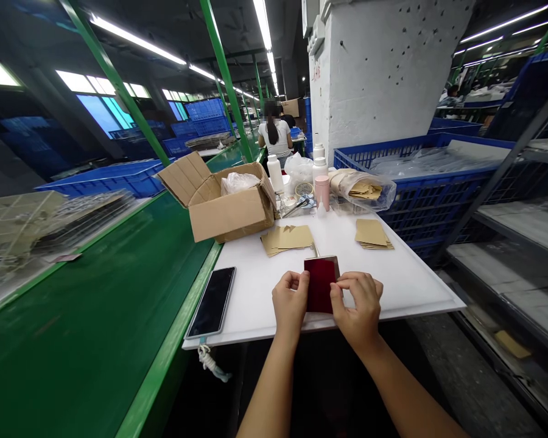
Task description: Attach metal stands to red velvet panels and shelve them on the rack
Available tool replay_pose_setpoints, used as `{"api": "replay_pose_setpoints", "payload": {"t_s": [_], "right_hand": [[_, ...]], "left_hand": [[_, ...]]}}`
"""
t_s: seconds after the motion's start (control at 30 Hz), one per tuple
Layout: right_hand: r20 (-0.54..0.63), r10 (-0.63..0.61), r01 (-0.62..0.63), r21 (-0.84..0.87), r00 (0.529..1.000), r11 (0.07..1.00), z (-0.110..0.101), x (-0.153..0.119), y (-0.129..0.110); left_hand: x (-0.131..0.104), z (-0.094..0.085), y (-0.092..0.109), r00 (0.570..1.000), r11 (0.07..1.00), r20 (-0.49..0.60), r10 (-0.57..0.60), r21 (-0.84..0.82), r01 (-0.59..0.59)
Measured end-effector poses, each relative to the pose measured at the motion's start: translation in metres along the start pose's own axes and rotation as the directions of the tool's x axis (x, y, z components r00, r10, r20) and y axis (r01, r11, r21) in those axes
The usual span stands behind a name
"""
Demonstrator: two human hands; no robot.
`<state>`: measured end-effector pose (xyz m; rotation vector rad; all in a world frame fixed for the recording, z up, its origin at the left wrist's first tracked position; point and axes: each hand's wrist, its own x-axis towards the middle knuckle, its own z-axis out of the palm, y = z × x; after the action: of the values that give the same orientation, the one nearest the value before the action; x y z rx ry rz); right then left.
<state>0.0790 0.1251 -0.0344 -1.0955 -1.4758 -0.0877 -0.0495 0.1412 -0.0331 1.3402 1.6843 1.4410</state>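
Note:
A dark red, glossy rectangular piece [320,285] with a pale edge along its top and right is held near the front edge of the white table [256,304]. My left hand [292,301] grips its left side, thumb on the face and fingers curled. At the right side, my right hand [358,304] pinches the edge between thumb and fingers. Just beyond it lie brown paper envelopes [295,237], fanned out. Another brown stack [373,234] rests farther right. A phone [212,301] lies on the table's left side.
An open cardboard box [231,213] stands at the back left. Behind are white bottles [274,173], a pink bottle [322,191] and a plastic bag of brown envelopes [363,187]. A green conveyor [86,316] runs left; blue crates [411,201] stand right. A person [275,137] is farther off.

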Motion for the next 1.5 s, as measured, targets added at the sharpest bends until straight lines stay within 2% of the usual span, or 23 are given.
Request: {"api": "replay_pose_setpoints", "payload": {"t_s": [0.17, 0.27, 0.7, 1.1, 1.27, 1.4, 1.5], "right_hand": [[0.029, 0.191, -0.193, 0.05, 0.981, 0.98, 0.006, -0.002, 0.019], [0.055, 0.256, -0.26, 0.088, 0.965, 0.962, 0.009, -0.002, 0.023], [0.073, 0.323, -0.331, 0.18, 0.944, 0.926, 0.014, 0.0, 0.03], [0.098, 0.351, -0.364, 0.19, 0.931, 0.912, 0.018, 0.001, 0.033], [0.099, 0.345, -0.358, 0.163, 0.933, 0.92, 0.018, 0.003, 0.033], [0.089, 0.32, -0.327, 0.077, 0.943, 0.942, 0.018, 0.004, 0.031], [0.082, 0.29, -0.291, -0.003, 0.953, 0.957, 0.019, 0.005, 0.03]], "left_hand": [[0.0, 0.0, 0.0, 1.0, 1.0, 0.001, -0.015, -0.007, 0.015], [0.0, -0.001, 0.0, 1.0, 1.0, 0.0, -0.013, -0.005, 0.013], [0.0, -0.002, 0.002, 1.0, 1.0, 0.009, -0.011, 0.014, 0.011], [0.001, -0.004, 0.005, 1.0, 0.995, 0.005, 0.013, 0.099, -0.013], [0.002, -0.007, 0.011, 0.996, 0.961, -0.004, 0.084, 0.264, -0.08], [0.005, -0.011, 0.022, 0.986, 0.851, 0.01, 0.169, 0.503, -0.151], [0.008, -0.014, 0.034, 0.986, 0.773, 0.038, 0.16, 0.616, -0.149]]}}
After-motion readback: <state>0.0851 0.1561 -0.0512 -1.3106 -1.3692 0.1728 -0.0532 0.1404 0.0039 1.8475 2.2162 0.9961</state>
